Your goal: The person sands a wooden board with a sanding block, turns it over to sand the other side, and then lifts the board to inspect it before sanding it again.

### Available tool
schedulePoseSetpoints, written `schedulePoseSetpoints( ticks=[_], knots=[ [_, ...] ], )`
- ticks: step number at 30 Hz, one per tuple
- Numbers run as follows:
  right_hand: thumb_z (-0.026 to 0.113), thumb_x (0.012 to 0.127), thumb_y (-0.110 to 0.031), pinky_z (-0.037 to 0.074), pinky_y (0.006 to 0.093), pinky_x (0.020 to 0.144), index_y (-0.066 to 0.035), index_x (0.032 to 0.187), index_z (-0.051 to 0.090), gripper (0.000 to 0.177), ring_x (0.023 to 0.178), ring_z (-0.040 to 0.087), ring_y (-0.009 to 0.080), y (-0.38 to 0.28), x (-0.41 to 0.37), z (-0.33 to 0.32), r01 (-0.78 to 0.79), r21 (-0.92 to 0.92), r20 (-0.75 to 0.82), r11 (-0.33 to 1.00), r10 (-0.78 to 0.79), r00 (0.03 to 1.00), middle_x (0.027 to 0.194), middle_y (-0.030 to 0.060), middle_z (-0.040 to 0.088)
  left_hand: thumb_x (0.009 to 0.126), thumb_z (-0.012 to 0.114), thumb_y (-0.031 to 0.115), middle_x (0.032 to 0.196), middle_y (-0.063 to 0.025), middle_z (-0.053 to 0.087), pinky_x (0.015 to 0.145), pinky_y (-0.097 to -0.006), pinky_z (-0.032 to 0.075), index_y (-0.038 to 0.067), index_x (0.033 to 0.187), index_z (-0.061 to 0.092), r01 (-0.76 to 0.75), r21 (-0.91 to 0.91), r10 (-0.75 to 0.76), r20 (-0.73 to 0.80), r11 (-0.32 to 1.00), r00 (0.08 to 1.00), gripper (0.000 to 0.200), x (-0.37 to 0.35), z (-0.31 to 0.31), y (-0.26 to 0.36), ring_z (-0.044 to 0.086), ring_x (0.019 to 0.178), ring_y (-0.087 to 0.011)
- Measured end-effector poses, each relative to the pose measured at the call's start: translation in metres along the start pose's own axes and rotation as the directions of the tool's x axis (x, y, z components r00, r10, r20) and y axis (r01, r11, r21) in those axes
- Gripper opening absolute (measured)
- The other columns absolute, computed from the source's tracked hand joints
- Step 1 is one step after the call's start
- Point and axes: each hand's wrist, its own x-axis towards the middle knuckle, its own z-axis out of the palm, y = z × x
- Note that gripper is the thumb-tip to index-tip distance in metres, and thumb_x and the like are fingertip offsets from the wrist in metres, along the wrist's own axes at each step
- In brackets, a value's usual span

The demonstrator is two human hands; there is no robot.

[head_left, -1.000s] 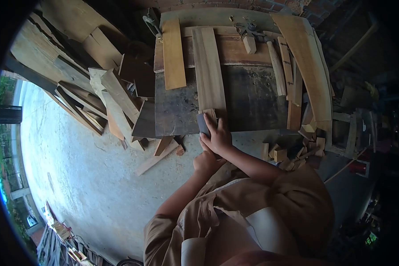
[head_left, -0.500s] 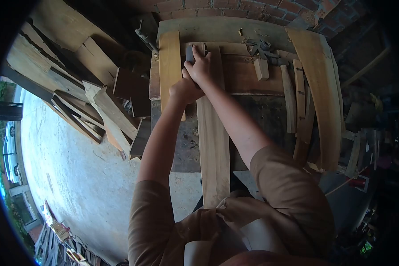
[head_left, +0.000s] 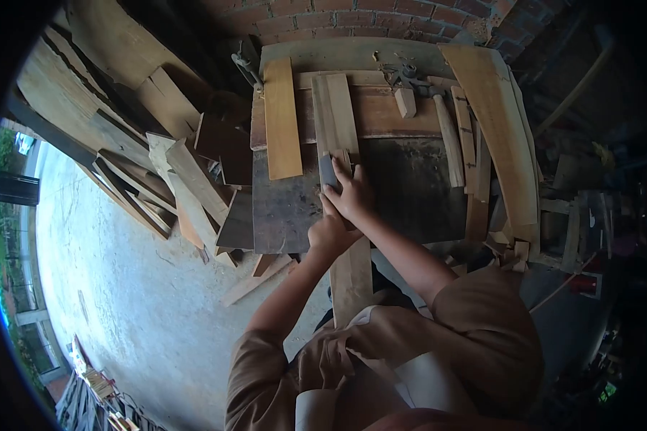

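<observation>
A long pale board (head_left: 336, 115) lies lengthwise on the dark workbench (head_left: 410, 179), its near end hanging over the bench edge toward me. A hand plane (head_left: 331, 171) sits on the board about halfway along. My right hand (head_left: 351, 194) grips the plane's front part. Just behind it, my left hand (head_left: 328, 233) is closed on the rear of the plane. Both arms reach forward over the board, and the plane's body is mostly hidden under my hands.
A second short board (head_left: 281, 118) lies left of the long one. Curved planks (head_left: 496, 122) and sticks lean along the bench's right side. A small wood block (head_left: 405, 102) and metal tools sit at the back. Stacked offcuts (head_left: 151, 158) crowd the left; concrete floor (head_left: 136, 287) below.
Both hands have pulled the plane back from the board's far end to about its middle. One second ago they were at the board's near end.
</observation>
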Motion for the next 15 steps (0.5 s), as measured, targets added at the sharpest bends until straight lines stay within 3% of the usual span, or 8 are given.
schedulePoseSetpoints(
  ticks=[3, 6, 8, 10, 12, 15],
  knots=[
    [0.066, 0.07, -0.035, 0.048, 0.0419, 0.071, -0.022, 0.131, 0.041, 0.067, 0.086, 0.053, 0.0372, 0.015, -0.099, -0.007, 0.045, 0.014, 0.001, 0.999, -0.045, 0.999, 0.101, 0.0223, 0.044, 0.061, 0.061, 0.067, 0.076, -0.0193, 0.064, 0.053, -0.0379, 0.051, -0.015, 0.131, -0.007, 0.054, -0.061, -0.043, 0.168, 0.997, 0.985, 0.127, -0.083, 0.042, 0.004, 0.064, 0.064, -0.03],
    [0.066, 0.07, -0.035, 0.047, 0.0413, 0.069, -0.023, 0.131, 0.041, 0.067, 0.084, 0.053, 0.0361, 0.015, -0.127, -0.019, 0.018, 0.014, 0.019, 1.0, -0.018, 1.0, 0.101, 0.0213, 0.044, 0.062, 0.06, 0.067, 0.075, -0.0174, 0.064, 0.051, -0.0376, 0.051, -0.017, 0.129, -0.008, 0.07, -0.085, -0.047, 0.244, 0.994, 0.969, 0.127, -0.103, 0.055, 0.007, 0.064, 0.063, -0.0294],
    [0.066, 0.07, -0.034, 0.047, 0.0404, 0.066, -0.02, 0.13, 0.042, 0.067, 0.082, 0.053, 0.0351, 0.015, -0.113, -0.02, 0.047, -0.001, 0.022, 0.999, -0.047, 0.999, 0.099, 0.0198, 0.044, 0.062, 0.06, 0.068, 0.074, -0.0165, 0.064, 0.051, -0.0372, 0.051, -0.019, 0.128, -0.006, 0.062, -0.032, -0.053, 0.236, 0.998, 0.97, 0.128, -0.091, 0.053, 0.01, 0.064, 0.063, -0.0284],
    [0.065, 0.07, -0.036, 0.044, 0.0429, 0.069, -0.02, 0.129, 0.043, 0.065, 0.082, 0.052, 0.0333, 0.015, -0.085, -0.018, 0.019, 0.012, 0.032, 1.0, -0.019, 0.999, 0.098, 0.0185, 0.045, 0.061, 0.061, 0.068, 0.072, -0.0166, 0.064, 0.051, -0.0371, 0.051, -0.02, 0.127, -0.003, 0.026, -0.038, -0.018, 0.199, 0.999, 0.98, 0.127, -0.066, 0.04, 0.01, 0.064, 0.063, -0.0277],
    [0.063, 0.071, -0.038, 0.038, 0.0466, 0.076, -0.022, 0.129, 0.044, 0.063, 0.087, 0.051, 0.0312, 0.013, -0.046, -0.018, -0.021, -0.124, 0.043, 0.992, 0.026, 0.999, 0.097, 0.0173, 0.046, 0.06, 0.061, 0.069, 0.074, -0.0171, 0.064, 0.052, -0.0369, 0.051, -0.019, 0.128, 0.0, -0.017, 0.015, 0.014, 0.157, 1.0, 0.987, 0.126, -0.033, 0.02, 0.014, 0.064, 0.064, -0.0279],
    [0.061, 0.072, -0.041, 0.033, 0.0495, 0.082, -0.022, 0.129, 0.044, 0.063, 0.093, 0.049, 0.0296, 0.012, 0.034, -0.014, -0.087, -0.103, 0.031, 0.991, 0.09, 0.995, 0.098, 0.0164, 0.047, 0.06, 0.059, 0.068, 0.074, -0.0154, 0.064, 0.052, -0.0356, 0.051, -0.018, 0.13, 0.006, -0.045, 0.057, 0.042, 0.046, 0.997, 0.998, 0.123, 0.035, -0.013, 0.019, 0.064, 0.061, -0.0254]
  ],
)
